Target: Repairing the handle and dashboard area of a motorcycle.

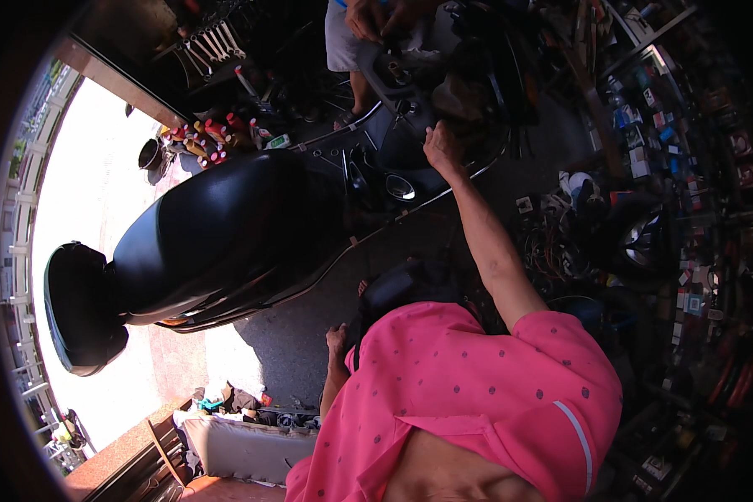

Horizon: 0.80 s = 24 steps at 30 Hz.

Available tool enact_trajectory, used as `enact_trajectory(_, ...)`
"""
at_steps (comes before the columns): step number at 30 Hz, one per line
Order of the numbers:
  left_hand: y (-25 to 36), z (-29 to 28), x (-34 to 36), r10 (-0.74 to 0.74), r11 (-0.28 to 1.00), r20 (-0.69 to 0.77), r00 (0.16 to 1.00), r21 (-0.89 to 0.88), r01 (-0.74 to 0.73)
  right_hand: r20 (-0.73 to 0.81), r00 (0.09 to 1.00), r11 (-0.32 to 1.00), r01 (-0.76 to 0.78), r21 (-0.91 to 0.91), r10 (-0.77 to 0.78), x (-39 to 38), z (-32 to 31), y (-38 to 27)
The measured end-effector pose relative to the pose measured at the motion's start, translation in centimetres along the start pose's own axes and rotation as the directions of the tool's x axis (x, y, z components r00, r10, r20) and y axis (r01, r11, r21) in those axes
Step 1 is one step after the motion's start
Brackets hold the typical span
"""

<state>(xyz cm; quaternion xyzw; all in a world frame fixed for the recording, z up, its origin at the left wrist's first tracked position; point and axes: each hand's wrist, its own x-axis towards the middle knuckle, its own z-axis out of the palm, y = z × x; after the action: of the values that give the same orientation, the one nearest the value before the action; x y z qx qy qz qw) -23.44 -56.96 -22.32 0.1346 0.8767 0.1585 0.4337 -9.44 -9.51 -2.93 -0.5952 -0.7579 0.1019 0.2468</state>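
Note:
My right arm reaches forward over a black scooter, and my right hand (pixel 443 149) is at its dark front panel (pixel 406 142). The fingers of that hand are curled closed; what they hold, if anything, is hidden. My left hand (pixel 336 338) hangs low beside my body with fingers curled in, apart from the scooter, and nothing shows in it. The scooter's long black seat (pixel 217 209) stretches to the left and ends at a black top box (pixel 79 305). Loose dark parts, one with a shiny oval (pixel 400 187), lie on the footboard near my right hand.
Another person's hands (pixel 385 18) work over the scooter's front at the top. Wrenches (pixel 213 42) hang at the back left above several bottles (pixel 213 138). Shelves of small boxes (pixel 640 159) line the right. A pale padded bench (pixel 247 450) stands at the lower left.

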Motion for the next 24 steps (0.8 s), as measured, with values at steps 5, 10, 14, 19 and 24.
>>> enact_trajectory(5, -0.07, 0.05, 0.08, -0.002, 1.000, 0.006, 1.000, 0.000, 0.002, 0.023, 1.000, 1.000, -0.007, -0.014, 0.007, -0.05, -0.03, 0.04)
enact_trajectory(10, -0.21, 0.04, -0.01, 0.043, 0.999, -0.011, 0.999, -0.003, -0.043, 0.020, 1.000, 0.999, 0.001, -0.039, -0.001, -0.13, -0.03, 0.01)
enact_trajectory(14, -0.40, 0.08, 0.04, 0.035, 0.999, 0.001, 0.999, -0.024, -0.035, 0.004, 1.000, 0.999, 0.009, -0.046, -0.008, -0.13, 0.15, 0.10)
enact_trajectory(19, -0.39, 0.14, 0.10, 0.025, 0.999, -0.011, 1.000, -0.041, -0.025, -0.006, 1.000, 0.999, 0.011, -0.048, -0.011, -0.10, 0.40, 0.30)
enact_trajectory(24, -0.33, 0.05, -0.05, -0.008, 0.997, 0.019, 1.000, -0.081, 0.010, -0.064, 0.996, 0.998, 0.057, -0.024, -0.058, -0.11, 0.53, 0.49)
